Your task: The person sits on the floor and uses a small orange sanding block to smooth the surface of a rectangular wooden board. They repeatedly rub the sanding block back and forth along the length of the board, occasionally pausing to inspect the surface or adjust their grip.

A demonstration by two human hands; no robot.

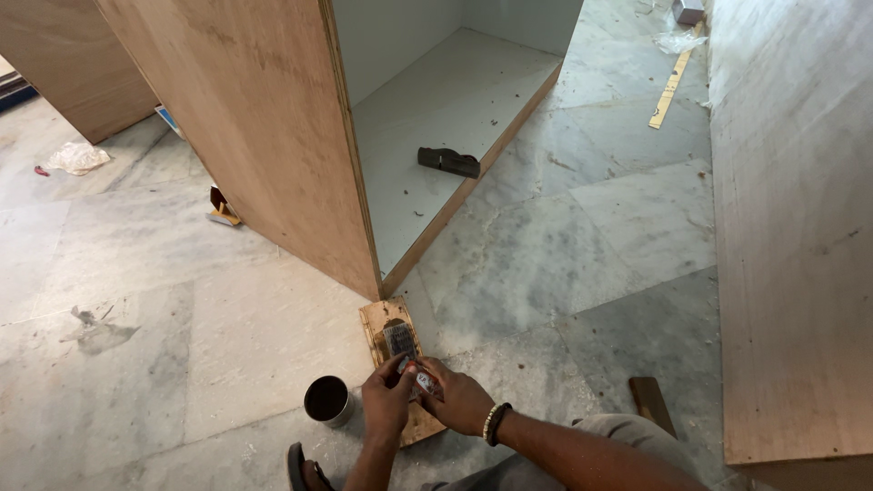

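Down low on a marble floor, the left hand (386, 400) and right hand (455, 400) both pinch a flat metal blade (401, 344) against a small wooden block (393, 359); keeping it flat, evenly pressed, probably suits the work best.
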